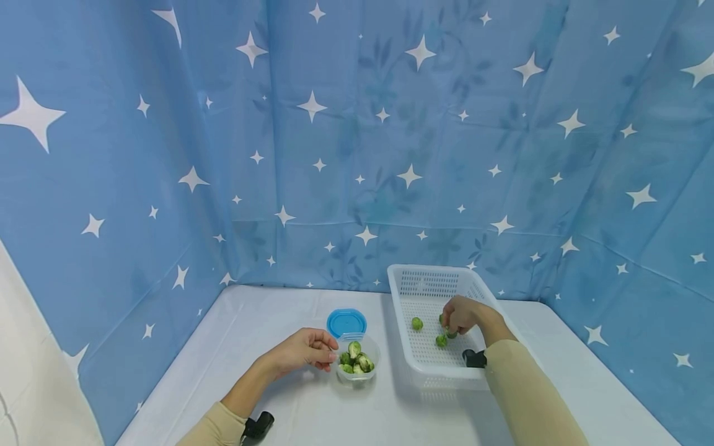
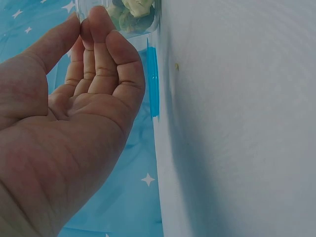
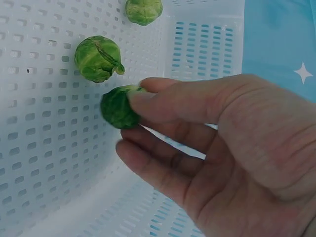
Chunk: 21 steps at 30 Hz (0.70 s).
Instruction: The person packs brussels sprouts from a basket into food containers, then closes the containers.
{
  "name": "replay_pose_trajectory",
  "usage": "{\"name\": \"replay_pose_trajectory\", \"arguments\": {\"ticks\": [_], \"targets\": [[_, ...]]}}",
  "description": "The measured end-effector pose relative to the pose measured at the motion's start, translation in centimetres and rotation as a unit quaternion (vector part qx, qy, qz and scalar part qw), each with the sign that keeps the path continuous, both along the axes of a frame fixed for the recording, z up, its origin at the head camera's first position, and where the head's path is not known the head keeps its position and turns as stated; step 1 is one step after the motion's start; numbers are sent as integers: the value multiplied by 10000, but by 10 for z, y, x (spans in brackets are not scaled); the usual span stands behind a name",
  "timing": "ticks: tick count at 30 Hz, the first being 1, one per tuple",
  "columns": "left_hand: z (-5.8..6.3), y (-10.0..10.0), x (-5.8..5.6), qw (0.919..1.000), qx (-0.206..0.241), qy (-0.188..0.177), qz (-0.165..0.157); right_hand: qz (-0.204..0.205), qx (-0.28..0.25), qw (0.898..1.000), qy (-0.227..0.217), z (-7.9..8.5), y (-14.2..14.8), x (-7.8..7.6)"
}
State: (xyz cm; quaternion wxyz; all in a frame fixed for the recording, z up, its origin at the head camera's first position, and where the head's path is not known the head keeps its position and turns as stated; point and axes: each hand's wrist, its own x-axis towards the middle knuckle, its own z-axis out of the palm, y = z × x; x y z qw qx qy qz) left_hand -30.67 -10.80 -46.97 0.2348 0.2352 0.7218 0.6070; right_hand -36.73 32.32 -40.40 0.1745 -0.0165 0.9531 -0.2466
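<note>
My left hand (image 1: pixel 307 351) pinches the near-left edge of a small clear plastic container (image 1: pixel 356 378) between thumb and fingertips. Inside the container lie several Brussels sprouts (image 1: pixel 365 362), with pale cut faces showing on some. Reaching into a white perforated basket (image 1: pixel 446 372), my right hand (image 1: pixel 462 314) holds a dark green Brussels sprout (image 3: pixel 116 107) between thumb and fingers, close over the basket floor. Beside the held one, another whole sprout (image 3: pixel 98 58) rests on the floor, with a further sprout (image 3: pixel 143 11) beyond it. One more sprout (image 1: pixel 417 323) sits toward the basket's left side.
A round-cornered blue lid (image 1: pixel 346 322) lies on the white tablecloth (image 1: pixel 312 409) just behind the container. The basket stands to the container's right, its tall walls around my right hand. Blue star-patterned curtains (image 1: pixel 346 155) hang behind the table and along both sides.
</note>
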Motion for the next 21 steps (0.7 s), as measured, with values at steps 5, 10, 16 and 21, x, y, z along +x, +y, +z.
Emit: {"name": "replay_pose_trajectory", "arguments": {"ticks": [5, 10, 16, 21], "targets": [[1, 0, 0, 10000, 17, -15, -19, 151, -162, 9994, 251, 4, -4, -3], [0, 0, 1, 10000, 34, -14, -21, 587, -474, 9939, 808, 13, -11, -4], [1, -1, 1, 10000, 19, 37, -10, 1272, -913, 9770, 1450, 29, -25, -4], [0, -1, 1, 10000, 8, 33, -12, 1717, -1039, 9616, 1874, 44, -44, 0]]}}
